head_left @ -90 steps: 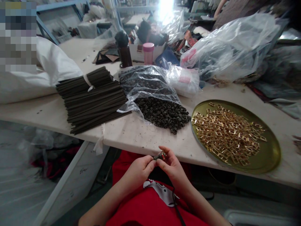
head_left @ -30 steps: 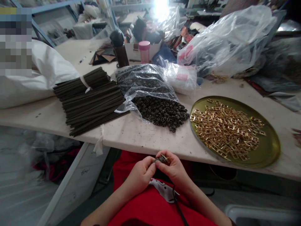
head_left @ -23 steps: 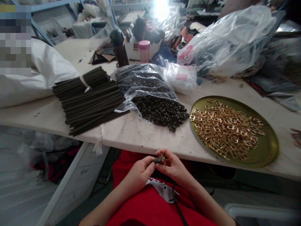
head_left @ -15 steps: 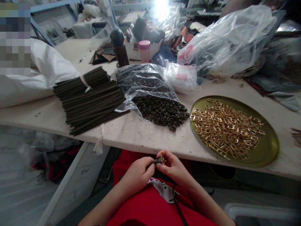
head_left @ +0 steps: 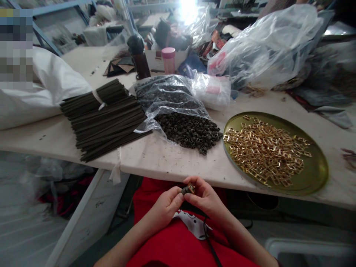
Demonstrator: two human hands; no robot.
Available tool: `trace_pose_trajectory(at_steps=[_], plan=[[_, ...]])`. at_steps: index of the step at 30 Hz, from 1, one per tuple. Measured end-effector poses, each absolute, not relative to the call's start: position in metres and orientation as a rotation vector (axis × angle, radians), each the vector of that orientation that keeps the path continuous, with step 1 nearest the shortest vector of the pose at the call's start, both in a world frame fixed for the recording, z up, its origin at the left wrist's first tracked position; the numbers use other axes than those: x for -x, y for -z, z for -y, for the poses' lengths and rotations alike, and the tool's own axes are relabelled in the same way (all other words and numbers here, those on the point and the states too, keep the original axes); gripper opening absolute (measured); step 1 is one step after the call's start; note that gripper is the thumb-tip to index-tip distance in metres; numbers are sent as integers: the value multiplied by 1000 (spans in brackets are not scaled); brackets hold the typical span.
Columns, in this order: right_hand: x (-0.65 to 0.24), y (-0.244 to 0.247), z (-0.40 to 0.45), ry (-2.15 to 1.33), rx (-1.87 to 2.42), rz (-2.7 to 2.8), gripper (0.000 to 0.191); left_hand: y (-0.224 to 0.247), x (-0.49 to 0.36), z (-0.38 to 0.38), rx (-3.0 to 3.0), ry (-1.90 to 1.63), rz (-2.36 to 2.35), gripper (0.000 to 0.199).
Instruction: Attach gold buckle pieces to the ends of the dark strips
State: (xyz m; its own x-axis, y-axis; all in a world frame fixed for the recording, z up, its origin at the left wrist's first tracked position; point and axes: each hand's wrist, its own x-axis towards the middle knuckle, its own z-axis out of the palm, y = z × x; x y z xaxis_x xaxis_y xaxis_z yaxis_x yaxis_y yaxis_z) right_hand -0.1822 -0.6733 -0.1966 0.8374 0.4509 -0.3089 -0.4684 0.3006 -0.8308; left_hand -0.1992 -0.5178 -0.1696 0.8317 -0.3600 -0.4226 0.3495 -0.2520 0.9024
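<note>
In left hand (head_left: 166, 204), dark piece (head_left: 185, 190) crosswise, gold end (head_left: 191, 187) toward right hand (head_left: 205, 194)

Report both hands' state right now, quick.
Left hand: fingers closed, pinching a small dark piece with a gold buckle at its end.
Right hand: thumb and fingers closed around the buckle end of that piece.

1. A white light (head_left: 188, 11) flares at top center, its glare washing out nearby detail.
2. Bright highlights streak a large clear plastic bag (head_left: 267, 48) and glint off gold-toned metal pieces (head_left: 267, 152).
3. Deep shadow falls beneath the evenly lit, pale tabletop (head_left: 155, 163).
4. Wide-angle distortion bends the soft, darker edges; coarse pixel blocks mask the upper left corner.
</note>
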Motion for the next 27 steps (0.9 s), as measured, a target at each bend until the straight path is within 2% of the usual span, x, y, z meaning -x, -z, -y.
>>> trace_pose_trajectory(at_steps=[6,17,27], plan=[[185,184,676,-591,1146,20,44,169,200,515,-1548,683,-33,32],[189,188,679,-373,1442,84,25,168,199,518,-1563,682,16,32],[188,183,679,-354,1336,75,29,168,198,518,-1569,693,27,31]])
